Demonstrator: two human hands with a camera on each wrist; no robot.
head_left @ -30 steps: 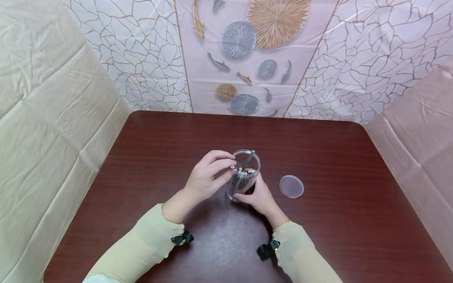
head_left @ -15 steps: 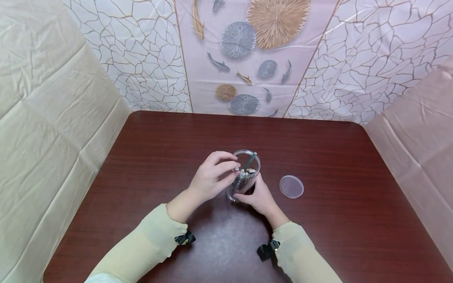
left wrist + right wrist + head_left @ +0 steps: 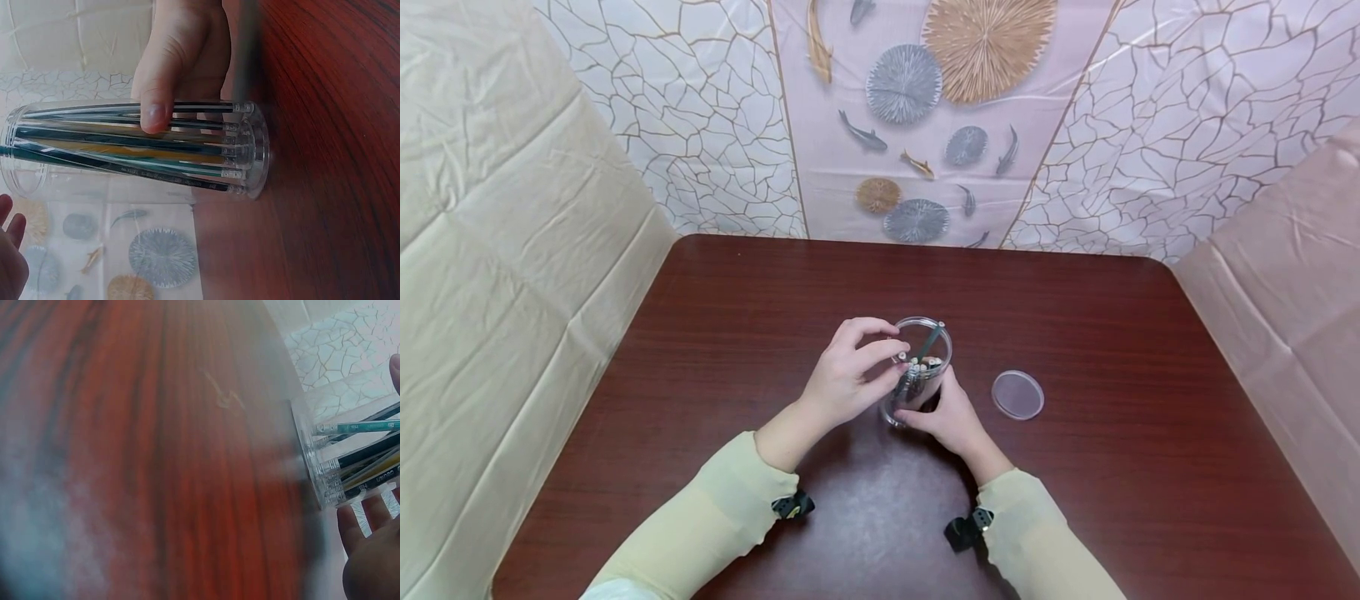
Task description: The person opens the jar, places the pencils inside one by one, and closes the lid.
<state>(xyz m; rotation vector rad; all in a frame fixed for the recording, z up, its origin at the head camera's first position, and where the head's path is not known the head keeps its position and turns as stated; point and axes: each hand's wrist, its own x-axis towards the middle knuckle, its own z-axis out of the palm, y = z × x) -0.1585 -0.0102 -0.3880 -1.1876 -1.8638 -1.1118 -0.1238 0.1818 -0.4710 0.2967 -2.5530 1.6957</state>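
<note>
A clear plastic jar point(image 3: 946, 343) of pencils stands on the table, its mouth uncovered. My right hand point(image 3: 951, 417) grips the side of the jar, and in the left wrist view its thumb point(image 3: 156, 112) lies across the wall. Inside, black, green and yellow pencils point(image 3: 125, 150) stand with their metal-ringed ends at the bottom. A dark green pencil point(image 3: 931, 340) leans towards the right of the mouth, its tip at the rim. At the left rim, my left hand point(image 3: 846, 371) pinches a pencil point(image 3: 902, 357) between thumb and finger, its white end showing.
A round clear lid point(image 3: 1018, 395) lies flat on the dark red-brown table point(image 3: 1112, 467), right of the jar. Patterned cloth point(image 3: 722, 117) hangs at the back edge, with pale padded panels point(image 3: 497, 250) on the left and right sides.
My left hand has shifted slightly right over the jar's rim, and the pinched pencil's end has moved right with it. The leaning green pencil's tip has shifted slightly right. My right hand has stayed put.
</note>
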